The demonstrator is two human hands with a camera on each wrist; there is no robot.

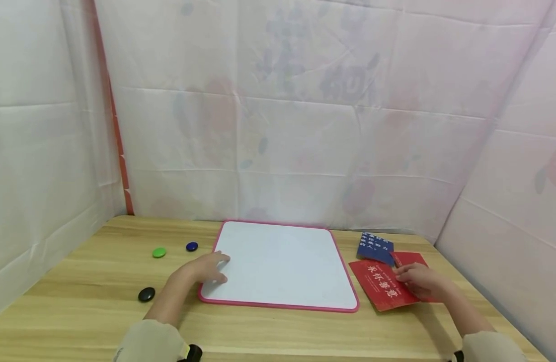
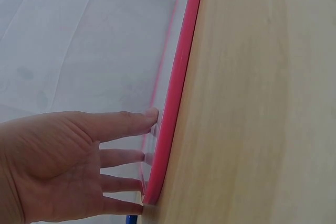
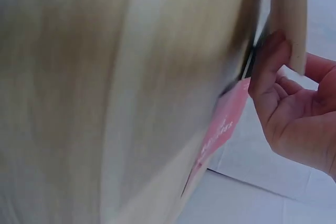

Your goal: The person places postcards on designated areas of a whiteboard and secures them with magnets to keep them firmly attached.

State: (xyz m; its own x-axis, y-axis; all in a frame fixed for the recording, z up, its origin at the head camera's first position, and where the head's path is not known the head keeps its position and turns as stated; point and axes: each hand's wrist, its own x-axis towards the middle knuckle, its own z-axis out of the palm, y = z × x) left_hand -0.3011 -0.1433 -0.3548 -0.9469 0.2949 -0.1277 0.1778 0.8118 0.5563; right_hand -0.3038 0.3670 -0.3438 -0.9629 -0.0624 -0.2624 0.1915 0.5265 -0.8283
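Observation:
A whiteboard (image 1: 282, 266) with a pink frame lies flat on the wooden table. My left hand (image 1: 207, 269) touches its left side, fingers spread and straight; in the left wrist view the fingertips of that hand (image 2: 58, 166) meet the board by its pink frame (image 2: 176, 93). At the right, my right hand (image 1: 422, 281) pinches a red booklet (image 1: 379, 289) with white characters, tilted up off the table. Its pages appear edge-on in the right wrist view, between thumb and curled fingers. Another red booklet (image 1: 409, 259) lies partly hidden under it, beside a blue booklet (image 1: 373, 246).
Left of the board lie a green disc (image 1: 159, 252), a dark blue disc (image 1: 191, 246) and a black disc (image 1: 146, 294). White printed sheeting (image 1: 296, 125) hangs behind the table (image 1: 278, 332) and along both sides.

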